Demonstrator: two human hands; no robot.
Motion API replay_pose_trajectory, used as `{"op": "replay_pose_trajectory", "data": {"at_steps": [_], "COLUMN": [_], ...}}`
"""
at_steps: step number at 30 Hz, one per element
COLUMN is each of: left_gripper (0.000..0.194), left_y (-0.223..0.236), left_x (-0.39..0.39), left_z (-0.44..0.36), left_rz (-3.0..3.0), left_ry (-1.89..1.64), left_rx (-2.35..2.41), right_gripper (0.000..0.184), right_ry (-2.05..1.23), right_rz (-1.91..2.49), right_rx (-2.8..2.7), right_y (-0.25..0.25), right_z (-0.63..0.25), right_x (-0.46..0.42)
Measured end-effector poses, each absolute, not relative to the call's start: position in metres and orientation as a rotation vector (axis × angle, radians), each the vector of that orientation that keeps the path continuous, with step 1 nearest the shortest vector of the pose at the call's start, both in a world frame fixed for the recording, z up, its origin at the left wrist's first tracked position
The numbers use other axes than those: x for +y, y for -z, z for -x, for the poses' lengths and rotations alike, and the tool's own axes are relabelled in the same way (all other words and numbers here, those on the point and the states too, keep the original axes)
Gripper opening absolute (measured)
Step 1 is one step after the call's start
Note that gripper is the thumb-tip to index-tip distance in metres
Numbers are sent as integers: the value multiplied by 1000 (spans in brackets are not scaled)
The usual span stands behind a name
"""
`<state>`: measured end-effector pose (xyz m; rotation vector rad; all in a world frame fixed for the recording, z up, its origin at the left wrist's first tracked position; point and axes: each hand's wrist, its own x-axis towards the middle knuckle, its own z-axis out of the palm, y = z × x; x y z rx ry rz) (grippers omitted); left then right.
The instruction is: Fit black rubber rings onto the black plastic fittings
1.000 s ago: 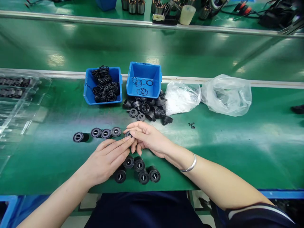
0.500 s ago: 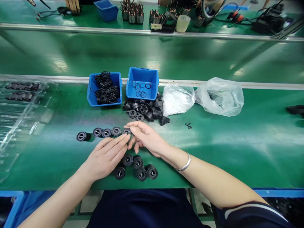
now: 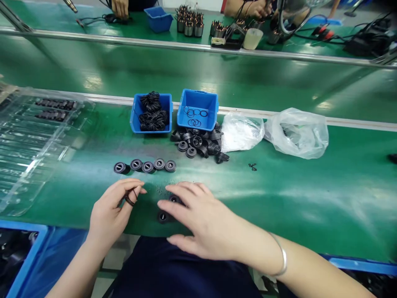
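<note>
My left hand (image 3: pixel 112 209) is curled, its fingers pinching a few thin black rubber rings (image 3: pixel 131 198) just above the green bench. My right hand (image 3: pixel 198 219) lies spread and flat over a cluster of black round caps (image 3: pixel 163 216) near the bench's front edge; only two of them show past the fingers. A row of several black caps (image 3: pixel 145 166) stands on the mat beyond both hands.
Two blue bins sit further back: the left bin (image 3: pixel 135 120) is piled with black rings, the right bin (image 3: pixel 198 109) holds a few. A heap of black caps (image 3: pixel 200 145) and two plastic bags (image 3: pixel 297 132) lie beside them. A clear plastic tray (image 3: pixel 31 140) is at left. Other people's hands work at the far bench.
Both hands left the row of caps, where one more cap now stands, and drew back toward me. The right hand now covers the near cluster; the left now pinches rings.
</note>
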<state>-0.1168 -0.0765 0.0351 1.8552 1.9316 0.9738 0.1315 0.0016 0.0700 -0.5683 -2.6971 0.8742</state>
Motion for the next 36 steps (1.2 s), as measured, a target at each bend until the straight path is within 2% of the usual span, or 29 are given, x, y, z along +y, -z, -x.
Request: {"op": "replay_pose_trajectory", "data": {"at_steps": [2, 6, 10, 19, 23, 28, 36], "left_gripper": [17, 26, 29, 27, 24, 24, 21], "left_y": [-32, -27, -27, -29, -27, -25, -33], "left_x": [-86, -95, -97, -98, -99, -102, -115], "left_z": [118, 118, 118, 119, 120, 123, 137], "left_rz": [-1621, -1373, -1341, -1375, -1411, -1504, -1663], "left_ry": [-911, -904, -893, -923, -961, -967, -1038], "left_rx": [1897, 1826, 1790, 1774, 1768, 1783, 1889], "right_gripper": [56, 41, 38, 45, 57, 37, 41], "right_ry": [-636, -316, -244, 0, 30, -75, -539], "right_rz": [534, 489, 443, 566, 614, 464, 436], "right_rx": [-2845, -2912, -2892, -2904, -2825, -2866, -2677], "right_y": [-62, -37, -29, -27, -38, -38, -37], "right_z": [-125, -114, -110, -138, -145, -113, -62], "right_x": [-14, -21, -12, 16, 18, -4, -10]}}
